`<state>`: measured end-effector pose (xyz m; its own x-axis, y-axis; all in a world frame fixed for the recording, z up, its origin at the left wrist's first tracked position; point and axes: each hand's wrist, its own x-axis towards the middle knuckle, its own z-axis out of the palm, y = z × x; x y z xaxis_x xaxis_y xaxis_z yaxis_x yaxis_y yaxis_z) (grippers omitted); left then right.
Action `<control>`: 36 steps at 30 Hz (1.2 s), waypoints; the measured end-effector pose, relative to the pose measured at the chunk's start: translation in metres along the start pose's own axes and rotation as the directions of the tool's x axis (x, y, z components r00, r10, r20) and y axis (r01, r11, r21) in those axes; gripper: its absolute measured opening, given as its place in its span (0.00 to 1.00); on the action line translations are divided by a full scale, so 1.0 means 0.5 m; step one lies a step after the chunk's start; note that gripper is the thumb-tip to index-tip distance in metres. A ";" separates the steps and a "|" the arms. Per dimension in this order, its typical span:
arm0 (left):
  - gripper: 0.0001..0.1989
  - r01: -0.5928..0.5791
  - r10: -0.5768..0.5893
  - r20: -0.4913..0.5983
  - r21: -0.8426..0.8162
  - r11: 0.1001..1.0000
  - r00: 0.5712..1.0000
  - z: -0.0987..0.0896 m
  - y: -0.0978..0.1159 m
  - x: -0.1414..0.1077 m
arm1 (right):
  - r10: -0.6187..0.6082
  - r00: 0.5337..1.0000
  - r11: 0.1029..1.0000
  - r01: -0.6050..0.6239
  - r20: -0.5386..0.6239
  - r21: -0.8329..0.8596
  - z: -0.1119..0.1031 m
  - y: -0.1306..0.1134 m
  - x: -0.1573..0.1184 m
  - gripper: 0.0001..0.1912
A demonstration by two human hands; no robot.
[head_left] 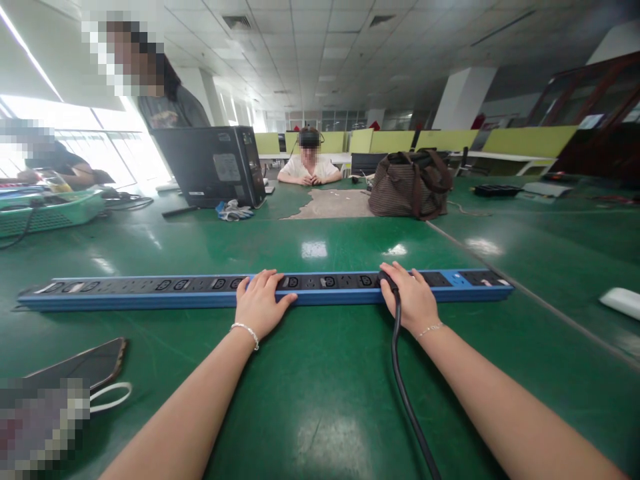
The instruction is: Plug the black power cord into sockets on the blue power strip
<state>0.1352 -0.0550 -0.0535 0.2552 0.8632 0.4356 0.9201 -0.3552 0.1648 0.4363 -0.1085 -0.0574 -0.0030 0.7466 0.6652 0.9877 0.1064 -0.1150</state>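
Note:
A long blue power strip point(340, 296) with a row of black sockets lies across the green table in front of me. My left hand point(260, 305) rests over its middle, fingers bent over the top towards the far edge and thumb along the near side. Further right, my right hand point(411, 299) is closed round a black power plug point(386, 275) at the sockets. How deep the plug sits is hidden by my fingers. From it a black cable point(400, 373) runs down towards me between my forearms.
A phone point(75, 367) lies at the near left. Behind the strip stand a black computer case point(210, 167), gloves point(234, 211), a green basket point(55, 215) and a brown bag point(410, 185). A white object point(621, 301) is at the right edge. Another person point(310, 165) sits opposite; two more are at left.

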 end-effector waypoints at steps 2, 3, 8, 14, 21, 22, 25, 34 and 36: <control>0.25 0.000 0.000 0.004 0.004 1.000 1.000 -0.001 0.000 0.000 | 0.001 1.000 1.000 -0.001 0.018 -0.011 -0.002 0.001 0.002 0.18; 0.25 0.002 -0.002 0.005 0.006 1.000 1.000 -0.001 0.000 0.000 | 0.007 1.000 1.000 -0.007 0.020 -0.011 -0.003 0.001 0.003 0.18; 0.25 0.008 -0.008 0.012 0.001 1.000 1.000 -0.003 0.002 0.000 | -0.007 1.000 1.000 0.008 0.022 -0.007 -0.006 0.000 0.003 0.18; 0.25 0.008 -0.008 0.010 -0.003 1.000 1.000 -0.004 0.002 0.000 | 0.026 1.000 1.000 -0.026 0.000 0.011 -0.004 -0.002 0.001 0.17; 0.25 0.006 -0.006 0.011 0.007 1.000 1.000 -0.002 -0.001 -0.001 | 0.023 1.000 0.999 -0.022 -0.014 0.037 0.002 -0.003 -0.005 0.17; 0.25 0.005 -0.005 0.011 0.007 1.000 1.000 -0.002 -0.001 -0.001 | 0.026 1.000 0.999 -0.025 -0.014 0.042 0.002 -0.002 -0.005 0.17; 0.25 0.004 -0.004 0.021 0.004 1.000 1.000 -0.002 -0.001 -0.001 | 0.008 1.000 0.999 -0.009 0.008 0.046 0.000 0.001 -0.002 0.17; 0.25 0.007 -0.007 0.018 0.009 1.000 1.000 -0.004 0.001 -0.002 | 0.071 0.996 0.994 -0.076 0.059 0.079 -0.008 -0.005 0.003 0.17; 0.25 0.003 -0.004 0.016 0.010 1.000 1.000 -0.003 0.001 -0.002 | 0.037 0.998 0.997 -0.040 0.052 0.066 -0.008 -0.006 0.001 0.18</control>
<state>0.1349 -0.0566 -0.0523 0.2568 0.8702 0.4205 0.9240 -0.3486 0.1572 0.4342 -0.1114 -0.0539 0.0250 0.7833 0.6211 0.9744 0.1198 -0.1903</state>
